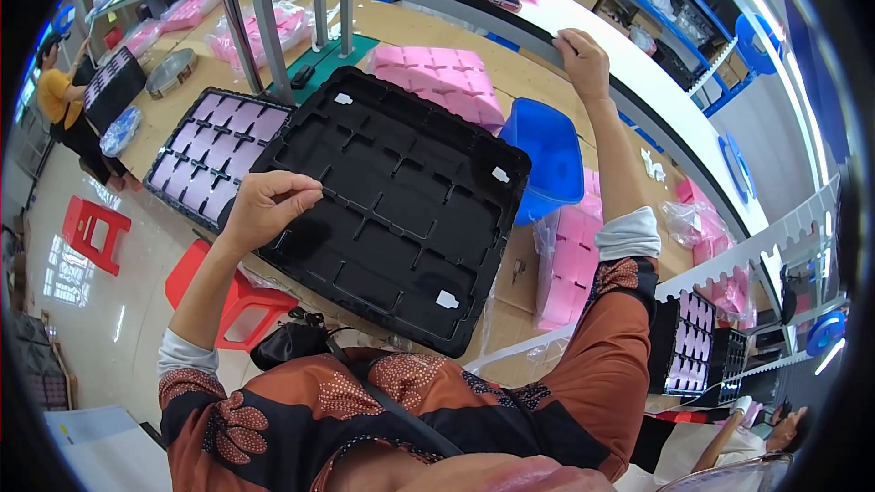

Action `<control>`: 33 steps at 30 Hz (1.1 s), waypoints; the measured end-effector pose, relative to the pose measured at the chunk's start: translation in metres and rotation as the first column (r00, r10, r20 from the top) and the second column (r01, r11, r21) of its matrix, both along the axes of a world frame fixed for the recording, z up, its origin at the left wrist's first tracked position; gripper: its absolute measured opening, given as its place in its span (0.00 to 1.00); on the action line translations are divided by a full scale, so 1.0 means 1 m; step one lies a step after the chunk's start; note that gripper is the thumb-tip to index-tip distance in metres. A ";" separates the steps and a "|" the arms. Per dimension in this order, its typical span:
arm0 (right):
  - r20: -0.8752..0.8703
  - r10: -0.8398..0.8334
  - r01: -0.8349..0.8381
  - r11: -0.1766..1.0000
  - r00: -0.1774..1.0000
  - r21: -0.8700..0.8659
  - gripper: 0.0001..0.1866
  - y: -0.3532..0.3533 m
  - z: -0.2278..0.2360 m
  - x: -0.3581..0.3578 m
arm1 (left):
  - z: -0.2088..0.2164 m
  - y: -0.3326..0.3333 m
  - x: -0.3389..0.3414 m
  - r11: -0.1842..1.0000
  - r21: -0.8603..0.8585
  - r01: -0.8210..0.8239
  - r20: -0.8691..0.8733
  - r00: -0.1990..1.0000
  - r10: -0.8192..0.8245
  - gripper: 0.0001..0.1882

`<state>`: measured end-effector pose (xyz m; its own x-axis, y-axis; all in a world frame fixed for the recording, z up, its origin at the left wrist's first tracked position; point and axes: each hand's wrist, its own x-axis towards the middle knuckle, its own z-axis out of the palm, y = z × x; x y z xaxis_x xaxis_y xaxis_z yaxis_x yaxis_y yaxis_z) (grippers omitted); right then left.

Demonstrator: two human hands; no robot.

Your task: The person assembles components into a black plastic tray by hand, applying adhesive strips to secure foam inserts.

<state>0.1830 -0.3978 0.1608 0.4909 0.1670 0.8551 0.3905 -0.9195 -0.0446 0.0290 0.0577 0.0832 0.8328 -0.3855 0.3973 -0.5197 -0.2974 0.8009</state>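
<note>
A large black plastic tray (401,155) with moulded compartments lies tilted before me, and three small white pieces (447,299) show near its corners. Over its left edge is my left hand (273,208), thumb and fingers pinched together; whatever may be between them is too small to make out. My right hand (583,59) is raised past the far right side, beside the edge of a white shelf (629,64). Its fingers are curled closed, and their contents, if any, are hidden. A blue plastic bin (544,155) stands right of the tray.
Pink moulded blocks (437,77) lie behind the tray, with more pink pieces (567,264) to the right. A black tray of lilac pieces (214,141) sits at left. Metal posts (264,18) rise behind. Red stools (241,301) stand below; other people (59,96) work nearby.
</note>
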 end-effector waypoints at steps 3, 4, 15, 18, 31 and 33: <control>-0.026 0.016 -0.016 1.000 1.000 0.024 0.06 0.004 0.002 0.002 | -0.007 0.004 0.000 1.000 0.024 0.000 -0.072 0.997 0.001 0.08; -0.028 0.015 -0.014 1.000 0.999 0.024 0.06 0.005 0.003 0.003 | -0.009 0.004 -0.001 1.000 0.023 -0.003 -0.072 0.997 0.005 0.08; -0.216 -0.064 0.100 0.982 0.974 0.159 0.07 0.009 0.016 0.001 | -0.017 0.006 -0.002 0.998 -0.065 -0.026 -0.223 0.975 0.010 0.09; -0.237 -0.083 0.123 0.979 0.968 0.161 0.07 0.011 0.018 0.000 | -0.021 0.007 -0.002 0.996 -0.092 -0.023 -0.233 0.972 0.001 0.09; -0.260 0.355 -0.040 0.655 0.898 0.754 0.09 -0.004 0.038 -0.005 | -0.019 0.010 -0.001 0.993 -0.115 -0.025 -0.299 0.954 -0.011 0.09; -0.240 0.434 -0.058 0.570 0.869 0.820 0.09 0.003 0.036 -0.016 | -0.017 0.010 -0.001 0.991 -0.133 0.004 -0.313 0.949 -0.045 0.09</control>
